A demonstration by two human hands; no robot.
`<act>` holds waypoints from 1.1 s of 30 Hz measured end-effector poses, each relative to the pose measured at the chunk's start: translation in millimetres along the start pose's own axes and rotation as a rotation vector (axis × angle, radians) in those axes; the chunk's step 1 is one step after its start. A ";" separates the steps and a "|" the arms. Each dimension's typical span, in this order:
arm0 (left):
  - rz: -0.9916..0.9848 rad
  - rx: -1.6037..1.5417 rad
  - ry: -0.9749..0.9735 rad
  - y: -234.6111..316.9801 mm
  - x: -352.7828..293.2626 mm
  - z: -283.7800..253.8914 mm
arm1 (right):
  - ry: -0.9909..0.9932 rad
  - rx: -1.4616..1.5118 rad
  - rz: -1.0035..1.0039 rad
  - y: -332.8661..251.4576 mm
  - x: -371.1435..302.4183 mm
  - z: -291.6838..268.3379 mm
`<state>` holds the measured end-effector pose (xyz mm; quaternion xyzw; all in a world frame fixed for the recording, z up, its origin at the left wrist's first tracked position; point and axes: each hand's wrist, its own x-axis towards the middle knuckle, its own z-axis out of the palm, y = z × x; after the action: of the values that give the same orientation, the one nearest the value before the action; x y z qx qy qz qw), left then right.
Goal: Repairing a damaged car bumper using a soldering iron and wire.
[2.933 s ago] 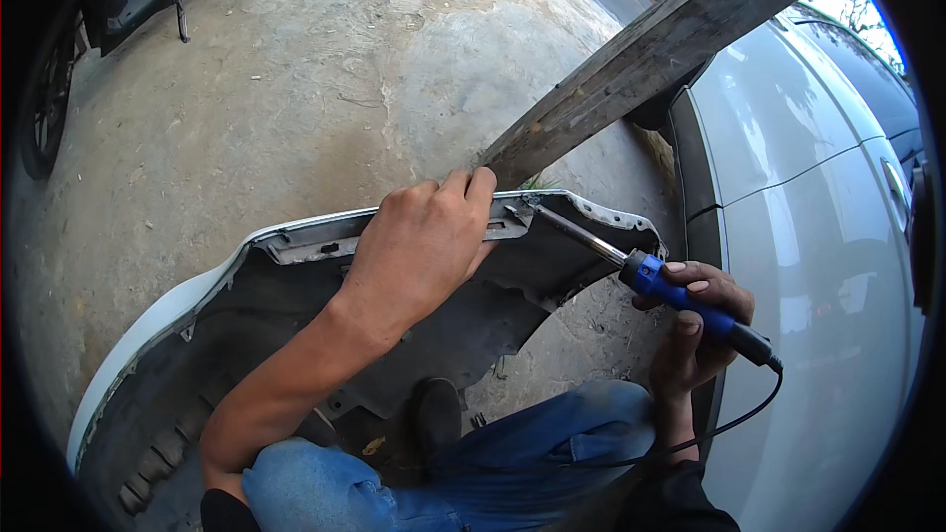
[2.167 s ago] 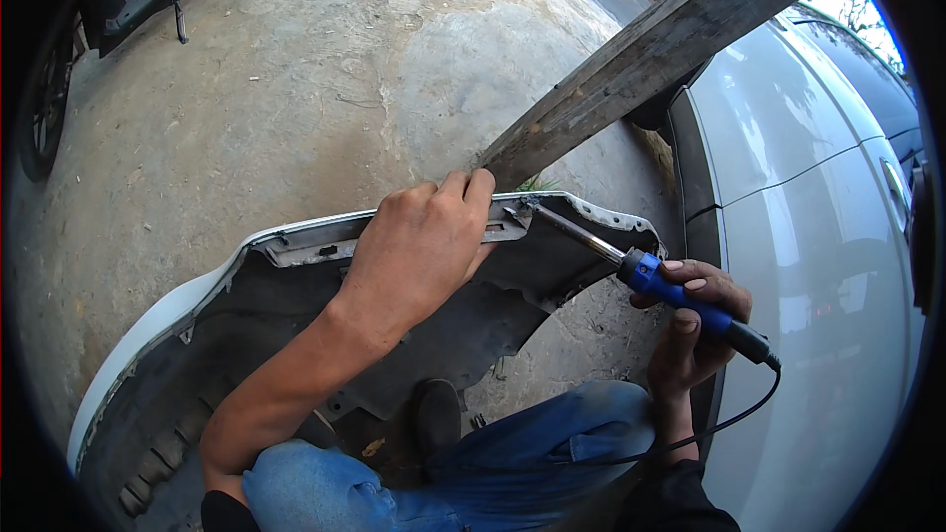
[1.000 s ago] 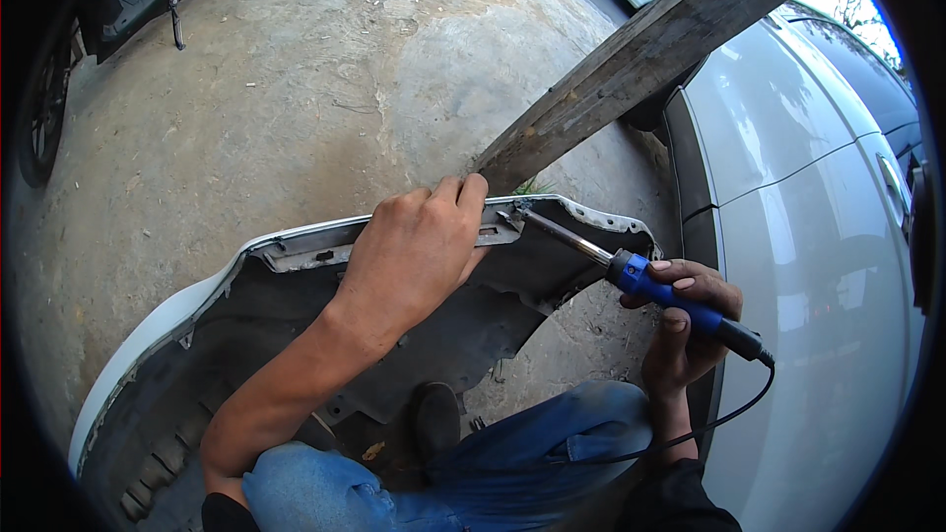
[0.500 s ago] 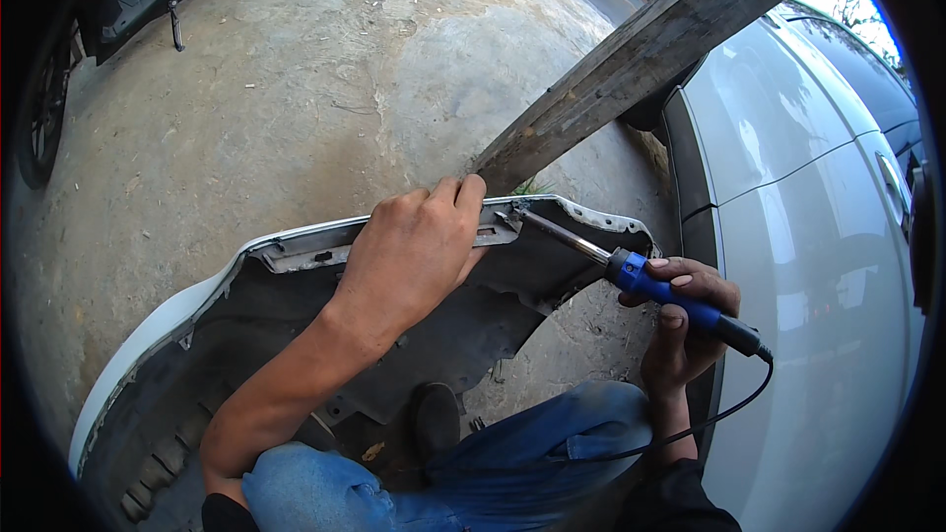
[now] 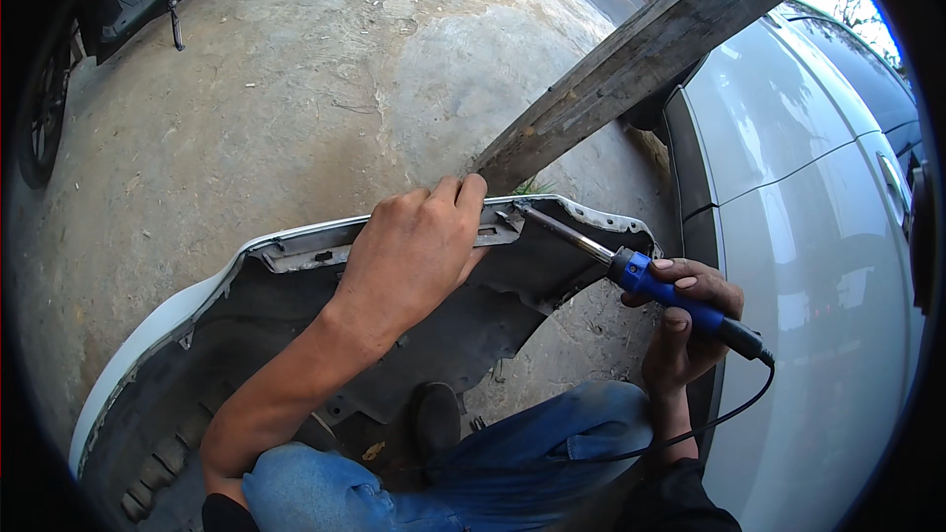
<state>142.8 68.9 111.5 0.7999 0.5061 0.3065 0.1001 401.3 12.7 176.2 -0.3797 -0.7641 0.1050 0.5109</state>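
Observation:
A white car bumper [image 5: 158, 330] with a dark inner side stretches in front of me, its upper edge curving to the right. My left hand [image 5: 419, 241] is closed around that edge, with the fingertips over the outer rim. In my right hand [image 5: 690, 320] is a soldering iron [image 5: 670, 296] with a blue handle, a metal barrel and a black cord. The iron's tip meets a grey bracket [image 5: 506, 229] along the bumper's edge, just right of my left hand. The exact contact at the tip is too small to make out.
A wooden post [image 5: 631, 69] slants up behind the bumper. On the right a white car [image 5: 788, 236] stands close to my right arm. A motorcycle [image 5: 128, 10] is at the far left on the concrete floor [image 5: 296, 89]. The cord [image 5: 729, 419] runs across my knee.
The soldering iron and my right hand have shifted very slightly; its tip stays at the bracket. My left hand keeps its place. A white car on the far road has gone from view.

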 end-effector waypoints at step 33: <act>0.022 0.023 0.000 -1.8 -0.3 3.3 | -0.048 0.042 -0.011 2.2 -0.2 -4.2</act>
<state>143.3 69.9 108.0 0.8064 0.5009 0.3019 0.0875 405.9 13.2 176.7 -0.3620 -0.7759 0.1275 0.5007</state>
